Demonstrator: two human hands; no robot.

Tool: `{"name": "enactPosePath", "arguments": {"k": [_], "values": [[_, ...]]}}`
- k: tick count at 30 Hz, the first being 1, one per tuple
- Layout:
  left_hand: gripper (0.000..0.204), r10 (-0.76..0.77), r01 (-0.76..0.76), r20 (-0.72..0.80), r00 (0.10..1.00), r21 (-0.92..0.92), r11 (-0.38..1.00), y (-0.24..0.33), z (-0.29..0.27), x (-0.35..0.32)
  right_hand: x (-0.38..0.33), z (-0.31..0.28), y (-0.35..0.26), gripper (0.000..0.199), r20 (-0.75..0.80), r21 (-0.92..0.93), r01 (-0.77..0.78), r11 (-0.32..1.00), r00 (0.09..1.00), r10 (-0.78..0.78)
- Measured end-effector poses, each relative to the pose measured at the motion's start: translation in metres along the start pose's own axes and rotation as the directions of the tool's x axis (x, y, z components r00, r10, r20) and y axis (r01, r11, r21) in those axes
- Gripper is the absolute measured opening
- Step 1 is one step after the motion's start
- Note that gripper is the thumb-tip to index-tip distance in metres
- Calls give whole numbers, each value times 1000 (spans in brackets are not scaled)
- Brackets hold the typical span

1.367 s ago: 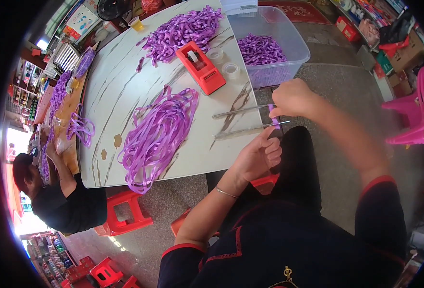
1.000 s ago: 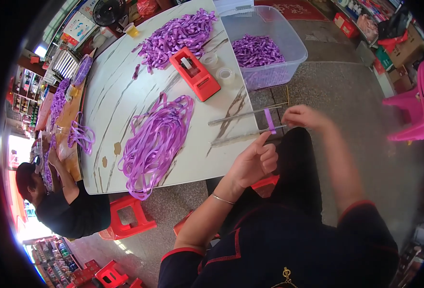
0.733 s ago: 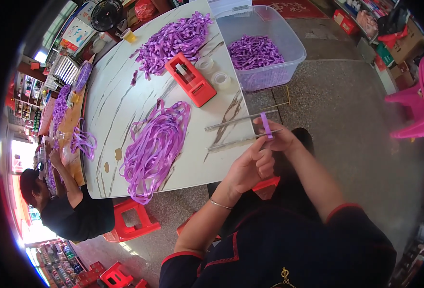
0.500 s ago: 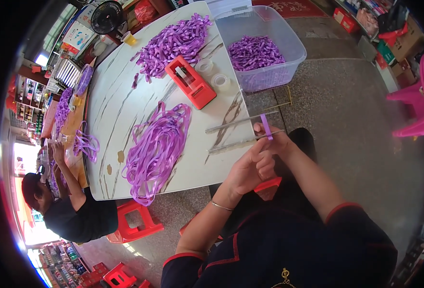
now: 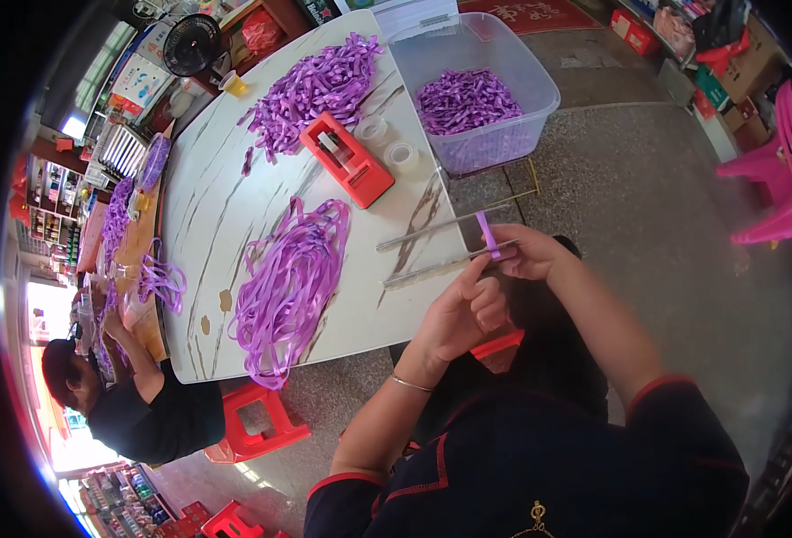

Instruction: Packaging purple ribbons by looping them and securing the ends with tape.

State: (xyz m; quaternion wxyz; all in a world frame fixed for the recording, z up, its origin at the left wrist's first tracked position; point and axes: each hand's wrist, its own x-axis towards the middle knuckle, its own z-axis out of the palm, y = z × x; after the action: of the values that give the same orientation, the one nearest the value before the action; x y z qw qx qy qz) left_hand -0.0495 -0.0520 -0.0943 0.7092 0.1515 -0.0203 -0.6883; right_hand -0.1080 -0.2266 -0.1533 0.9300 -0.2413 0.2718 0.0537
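Observation:
My right hand and my left hand meet just off the near edge of a white marble-look table. Both pinch a short purple ribbon strip that stands upright between the fingertips. Two long metal rods lie side by side on the table edge and reach out right beside the ribbon. A big pile of long purple ribbons lies to the left of my hands.
A red tape dispenser and two clear tape rolls sit mid-table. A clear plastic bin holds cut purple pieces. Another ribbon heap lies farther back. A seated person works at the left end. Red stools and pink chairs stand around.
My right hand drew back from the rods toward my body with the ribbon strip, and my left hand rose to meet it. Both now hold the strip together.

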Motion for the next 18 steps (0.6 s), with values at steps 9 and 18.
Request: {"name": "enactPosePath", "arguments": {"k": [9, 18], "values": [[41, 4, -4, -32, 999, 6, 1000, 0, 1, 0, -30, 15, -25, 26, -143, -341, 22, 940, 987, -75], [41, -8, 8, -29, 1000, 11, 1000, 0, -1, 0, -46, 39, -29, 37, -237, -730, 64, 680, 910, -340]]}}
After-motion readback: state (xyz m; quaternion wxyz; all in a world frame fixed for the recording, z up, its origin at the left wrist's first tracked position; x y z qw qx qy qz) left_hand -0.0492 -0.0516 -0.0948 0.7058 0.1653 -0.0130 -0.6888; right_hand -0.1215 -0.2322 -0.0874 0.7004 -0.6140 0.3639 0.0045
